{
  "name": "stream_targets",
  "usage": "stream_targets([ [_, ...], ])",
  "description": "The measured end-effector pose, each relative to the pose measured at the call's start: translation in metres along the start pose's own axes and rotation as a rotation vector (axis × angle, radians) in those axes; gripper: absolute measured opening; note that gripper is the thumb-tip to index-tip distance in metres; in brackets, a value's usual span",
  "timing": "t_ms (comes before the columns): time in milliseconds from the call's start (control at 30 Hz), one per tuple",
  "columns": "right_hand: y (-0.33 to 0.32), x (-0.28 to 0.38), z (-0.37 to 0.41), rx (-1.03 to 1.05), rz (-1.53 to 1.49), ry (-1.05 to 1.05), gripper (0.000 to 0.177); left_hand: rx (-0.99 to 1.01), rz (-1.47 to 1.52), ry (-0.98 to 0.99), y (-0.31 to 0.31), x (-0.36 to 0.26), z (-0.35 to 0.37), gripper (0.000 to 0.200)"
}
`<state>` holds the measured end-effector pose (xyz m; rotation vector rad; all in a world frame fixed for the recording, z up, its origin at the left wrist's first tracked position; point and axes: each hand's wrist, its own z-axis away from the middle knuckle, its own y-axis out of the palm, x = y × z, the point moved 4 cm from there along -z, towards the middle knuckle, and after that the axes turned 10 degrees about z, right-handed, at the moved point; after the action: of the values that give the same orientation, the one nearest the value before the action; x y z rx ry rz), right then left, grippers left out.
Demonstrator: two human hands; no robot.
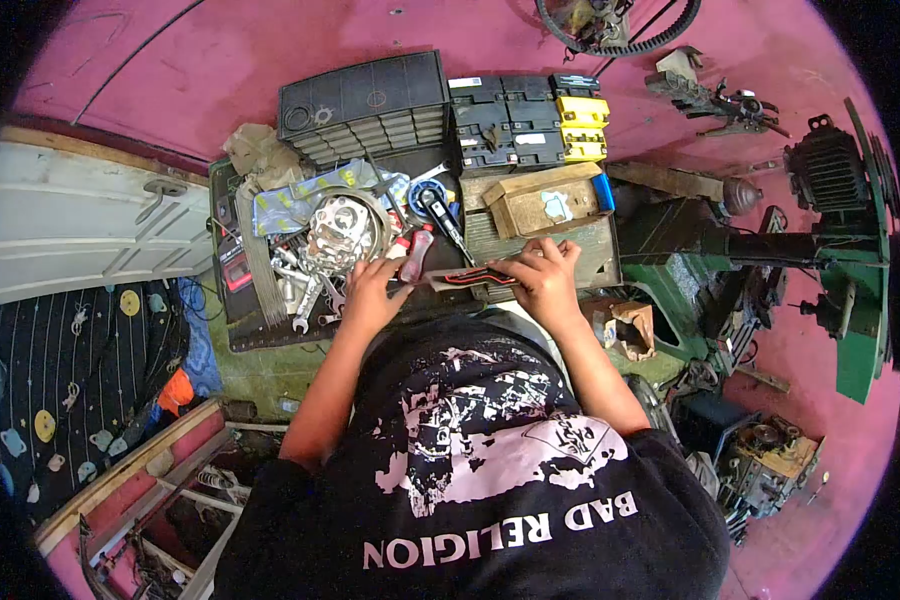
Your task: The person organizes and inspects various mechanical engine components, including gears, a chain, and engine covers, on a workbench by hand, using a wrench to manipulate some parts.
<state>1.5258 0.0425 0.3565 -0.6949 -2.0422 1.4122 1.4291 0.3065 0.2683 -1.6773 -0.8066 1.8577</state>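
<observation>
My right hand (540,283) is closed on one end of a flat black and red tool (475,277), perhaps a knife or cutter, held level close to my shirt. At the tool's other, paler end is my left hand (373,293), its thumb and fingers apart; whether it touches the tool is unclear. Just beyond the left fingertips lies a red translucent handle (417,254). A round metal engine part (342,228) sits beyond my left hand, with wrenches (307,303) beside it. An open cardboard box (540,205) stands beyond my right hand.
Stacked batteries (510,122) and a black drawer organizer (365,105) line the back of the workbench. A blue round tool (428,195) lies near the middle. Green machinery (680,285) stands at the right, a white door (80,220) at the left.
</observation>
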Motion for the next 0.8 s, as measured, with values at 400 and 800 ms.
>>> stream_targets([
  [400,-0.023,-0.009,-0.019,-0.006,-0.049,-0.001,0.019,-0.115,0.177,0.421,-0.043,-0.111,-0.027,0.020],
  [800,-0.190,-0.112,-0.097,-0.486,-0.040,0.163,0.020,-0.338,0.302,0.520,-0.113,-0.262,-0.136,0.020],
])
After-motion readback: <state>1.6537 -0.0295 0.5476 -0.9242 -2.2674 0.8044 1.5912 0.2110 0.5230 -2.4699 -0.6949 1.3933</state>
